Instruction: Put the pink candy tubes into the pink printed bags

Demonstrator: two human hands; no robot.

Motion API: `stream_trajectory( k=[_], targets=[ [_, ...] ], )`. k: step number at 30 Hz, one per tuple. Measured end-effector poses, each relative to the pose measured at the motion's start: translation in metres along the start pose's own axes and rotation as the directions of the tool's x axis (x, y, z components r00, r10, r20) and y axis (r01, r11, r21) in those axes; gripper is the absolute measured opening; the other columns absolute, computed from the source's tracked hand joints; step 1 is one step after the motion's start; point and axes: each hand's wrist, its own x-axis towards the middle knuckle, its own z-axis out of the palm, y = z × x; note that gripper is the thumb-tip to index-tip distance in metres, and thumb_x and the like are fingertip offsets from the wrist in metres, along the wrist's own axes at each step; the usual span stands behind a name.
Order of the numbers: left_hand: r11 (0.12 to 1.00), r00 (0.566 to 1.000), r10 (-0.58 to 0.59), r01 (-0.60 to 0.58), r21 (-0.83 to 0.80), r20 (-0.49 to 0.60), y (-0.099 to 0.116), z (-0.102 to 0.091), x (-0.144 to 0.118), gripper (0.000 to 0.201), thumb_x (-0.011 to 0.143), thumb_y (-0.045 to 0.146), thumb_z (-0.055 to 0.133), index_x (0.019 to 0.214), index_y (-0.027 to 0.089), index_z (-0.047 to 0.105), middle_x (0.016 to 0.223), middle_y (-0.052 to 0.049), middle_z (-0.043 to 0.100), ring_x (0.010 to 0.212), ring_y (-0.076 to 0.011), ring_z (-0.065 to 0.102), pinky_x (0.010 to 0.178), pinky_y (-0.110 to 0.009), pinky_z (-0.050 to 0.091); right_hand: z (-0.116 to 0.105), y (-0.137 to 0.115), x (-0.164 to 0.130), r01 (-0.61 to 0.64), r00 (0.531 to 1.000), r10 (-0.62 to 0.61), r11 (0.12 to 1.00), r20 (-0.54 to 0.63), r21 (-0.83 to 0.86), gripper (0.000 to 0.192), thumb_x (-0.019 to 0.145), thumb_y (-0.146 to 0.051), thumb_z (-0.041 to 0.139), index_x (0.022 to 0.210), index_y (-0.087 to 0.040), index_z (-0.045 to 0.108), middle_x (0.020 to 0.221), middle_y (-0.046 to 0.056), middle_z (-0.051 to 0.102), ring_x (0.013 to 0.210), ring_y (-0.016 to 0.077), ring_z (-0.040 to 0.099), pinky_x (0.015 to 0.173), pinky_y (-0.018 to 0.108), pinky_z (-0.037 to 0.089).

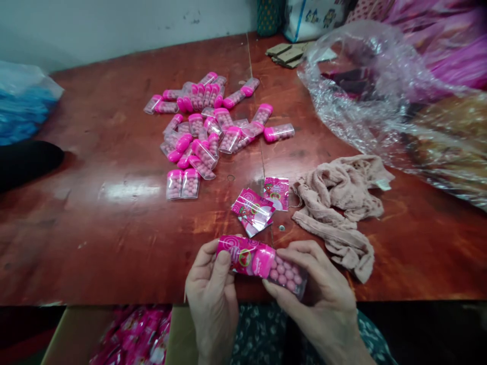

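Note:
Between thumb and fingers, my left hand point(213, 289) pinches a printed pink sleeve point(236, 253). My right hand point(317, 294) grips a small clear candy box point(286, 275) with a pink cap and round pink candies inside. The capped end of the box meets the sleeve's open end; how far it reaches inside is hard to see. Just beyond my hands lie a few more flat printed sleeves point(251, 209) on the table. Farther back, a loose pile of pink-capped candy boxes point(205, 126) is spread out, with two boxes point(182, 184) standing side by side at its near edge.
A crumpled beige cloth point(338, 197) lies to the right on the reddish wooden table point(114, 243). Clear plastic wrap point(365, 96) covers the back right. Flat cardboard pieces point(291, 53) sit behind. Below the front edge, a carton point(76, 329) holds pink packets. Blue bagged items point(23, 109) are at left.

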Motion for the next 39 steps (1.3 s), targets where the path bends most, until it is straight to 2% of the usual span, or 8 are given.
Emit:
stream_trajectory(
  k=[4,10,13,20,27,32,36,39],
  targets=[
    [0.998,0.997,-0.035,0.039,-0.056,0.07,0.0,0.006,-0.004,0.038,0.062,0.019,0.076,0.099,0.02,0.066,0.093,-0.008,0.071,0.082,-0.017,0.066,0.075,-0.025,0.052,0.002,0.001,-0.001,0.059,0.996,-0.062,0.997,-0.06,-0.049,0.036,0.071,-0.01,0.068,0.106,-0.017,0.06,0.095,0.005,0.052,0.084,0.015,0.057,0.07,0.023,0.05],
    [0.936,0.91,-0.339,0.351,-0.009,0.239,-0.001,0.015,-0.012,0.019,0.066,0.021,0.073,0.082,0.011,0.072,0.079,-0.011,0.072,0.079,-0.0226,0.067,0.08,-0.036,0.051,0.0,0.002,0.001,0.137,0.989,-0.14,0.988,-0.051,-0.065,0.043,0.071,-0.006,0.068,0.111,-0.016,0.059,0.099,0.006,0.054,0.09,0.0157,0.057,0.077,0.022,0.05],
    [0.912,0.887,-0.39,0.408,-0.026,0.249,-0.002,0.016,-0.012,0.022,0.068,0.026,0.072,0.085,0.011,0.072,0.077,-0.01,0.071,0.079,-0.0235,0.066,0.08,-0.038,0.05,0.002,0.003,-0.001,0.166,0.984,-0.169,0.985,-0.065,-0.043,0.045,0.07,-0.002,0.067,0.112,-0.014,0.059,0.101,0.007,0.056,0.092,0.0161,0.057,0.08,0.023,0.049],
    [0.898,0.871,-0.391,0.431,-0.082,0.296,-0.008,0.013,-0.014,0.036,0.067,0.042,0.071,0.088,0.013,0.071,0.089,-0.011,0.069,0.078,-0.0231,0.065,0.078,-0.036,0.052,0.014,0.003,-0.01,0.147,0.976,-0.143,0.989,-0.167,0.015,0.045,0.072,0.002,0.064,0.112,-0.018,0.059,0.102,0.005,0.06,0.092,0.0149,0.059,0.08,0.022,0.051],
    [0.895,0.861,-0.364,0.429,-0.122,0.355,-0.016,0.017,-0.017,0.022,0.069,0.027,0.071,0.088,0.015,0.072,0.086,-0.011,0.071,0.09,-0.0259,0.064,0.087,-0.04,0.047,0.018,0.003,-0.011,0.033,0.979,-0.009,0.993,-0.204,0.114,0.039,0.073,-0.002,0.065,0.108,-0.019,0.061,0.098,0.002,0.064,0.089,0.0136,0.061,0.079,0.021,0.052],
    [0.941,0.866,-0.262,0.328,-0.089,0.426,-0.012,0.016,-0.011,0.028,0.067,0.032,0.072,0.088,0.013,0.073,0.091,-0.012,0.071,0.096,-0.029,0.062,0.087,-0.039,0.047,0.022,0.001,-0.009,0.031,0.982,0.023,0.96,-0.189,0.277,0.039,0.072,0.001,0.065,0.106,-0.018,0.063,0.094,0.002,0.065,0.084,0.0141,0.063,0.073,0.023,0.054],
    [0.969,0.834,-0.158,0.234,-0.079,0.529,-0.005,0.017,-0.011,0.029,0.07,0.038,0.069,0.085,0.013,0.073,0.088,-0.011,0.07,0.107,-0.0306,0.056,0.092,-0.038,0.044,0.023,-0.002,-0.009,0.044,0.984,0.023,0.927,-0.175,0.373,0.045,0.07,0.001,0.068,0.107,-0.023,0.063,0.091,-0.001,0.067,0.079,0.0136,0.065,0.068,0.022,0.056],
    [0.952,0.822,-0.23,0.301,-0.056,0.522,-0.005,0.021,-0.016,0.025,0.074,0.035,0.064,0.085,0.014,0.073,0.09,-0.012,0.07,0.104,-0.0298,0.058,0.091,-0.039,0.045,0.025,-0.005,-0.01,0.017,0.973,0.058,0.946,-0.222,0.323,0.047,0.071,-0.002,0.068,0.109,-0.028,0.062,0.094,-0.002,0.068,0.081,0.0144,0.066,0.07,0.022,0.057]
  ],
)
